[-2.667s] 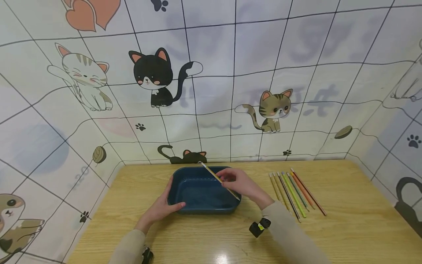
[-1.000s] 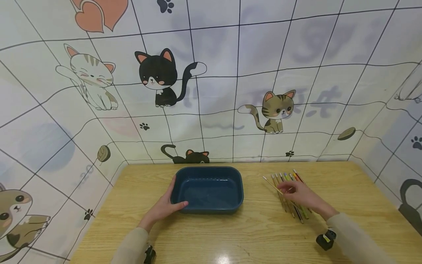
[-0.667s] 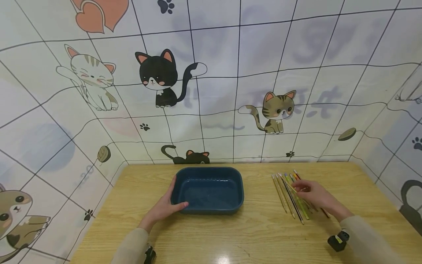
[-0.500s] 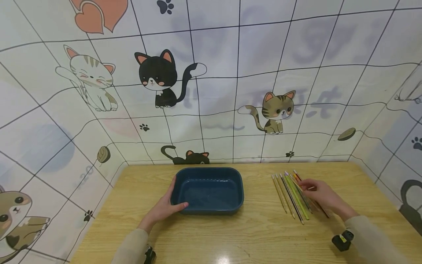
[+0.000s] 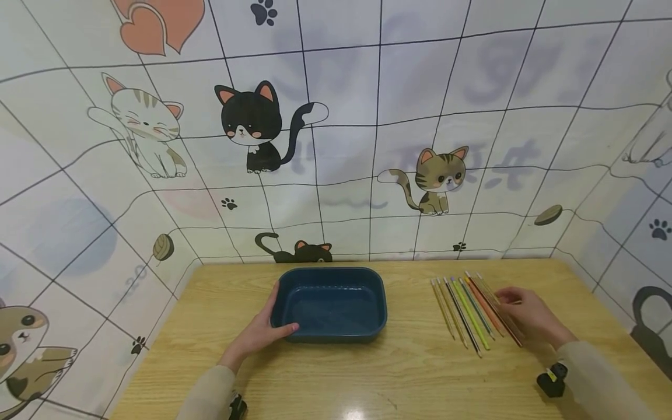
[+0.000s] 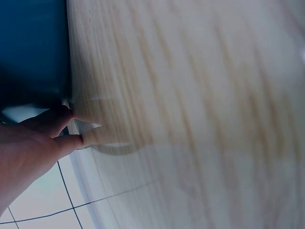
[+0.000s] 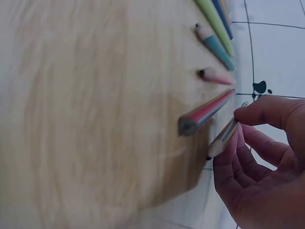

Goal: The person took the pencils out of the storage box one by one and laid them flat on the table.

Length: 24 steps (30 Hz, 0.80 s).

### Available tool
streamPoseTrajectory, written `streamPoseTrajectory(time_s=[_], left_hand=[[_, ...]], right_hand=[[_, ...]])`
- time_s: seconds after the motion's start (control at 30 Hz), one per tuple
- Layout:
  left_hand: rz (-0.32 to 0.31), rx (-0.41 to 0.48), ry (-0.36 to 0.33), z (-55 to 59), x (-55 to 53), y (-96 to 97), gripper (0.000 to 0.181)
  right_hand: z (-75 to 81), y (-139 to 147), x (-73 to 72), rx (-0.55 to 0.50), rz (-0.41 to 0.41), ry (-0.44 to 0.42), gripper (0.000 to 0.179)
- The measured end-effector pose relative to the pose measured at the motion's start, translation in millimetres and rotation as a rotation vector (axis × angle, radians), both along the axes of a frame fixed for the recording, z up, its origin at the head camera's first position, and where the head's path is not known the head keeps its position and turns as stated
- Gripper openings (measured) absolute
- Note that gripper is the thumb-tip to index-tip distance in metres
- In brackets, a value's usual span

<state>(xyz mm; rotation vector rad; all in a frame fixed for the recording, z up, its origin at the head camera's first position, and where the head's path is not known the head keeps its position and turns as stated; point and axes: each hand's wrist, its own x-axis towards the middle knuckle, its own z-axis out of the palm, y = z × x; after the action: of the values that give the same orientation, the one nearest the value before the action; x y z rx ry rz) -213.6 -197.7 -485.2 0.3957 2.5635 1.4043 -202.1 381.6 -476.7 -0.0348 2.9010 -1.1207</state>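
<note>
A dark blue rectangular baking dish (image 5: 331,335) stands on the wooden table, with nothing visible inside. At its left front corner my left hand (image 5: 259,329) holds it, the thumb at the near rim and the fingers along the left side. On the right, my right hand (image 5: 532,315) pinches a pencil (image 7: 225,138) between thumb and fingertips. That pencil is at the right end of a row of several pencils (image 5: 475,315), beside a red striped pencil (image 7: 209,112). The right wrist view shows its dark point low near the table; the hand hides part of its shaft.
The row of pencils lies slanted on the table (image 5: 336,379), right of the dish and apart from it. A cloth-like wall printed with cats (image 5: 252,125) closes off the back and both sides.
My right hand has carried the pencil from above the dish rightward across the row to its right end, lowering it there. My left hand has stayed at the dish.
</note>
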Motion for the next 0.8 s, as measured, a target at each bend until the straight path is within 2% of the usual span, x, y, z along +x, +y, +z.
streamPoseTrajectory(time_s=[0.53, 0.8], left_hand=[[0.015, -0.010, 0.015, -1.8, -3.7, -1.5, 0.109], [0.026, -0.041, 0.031, -1.3, -5.2, -2.5, 0.111]], right_hand=[[-11.5, 3.3, -4.1, 0.075, -0.006, 0.070, 0.026], [-11.1, 3.2, -5.1, 0.073, -0.005, 0.053, 0.029]])
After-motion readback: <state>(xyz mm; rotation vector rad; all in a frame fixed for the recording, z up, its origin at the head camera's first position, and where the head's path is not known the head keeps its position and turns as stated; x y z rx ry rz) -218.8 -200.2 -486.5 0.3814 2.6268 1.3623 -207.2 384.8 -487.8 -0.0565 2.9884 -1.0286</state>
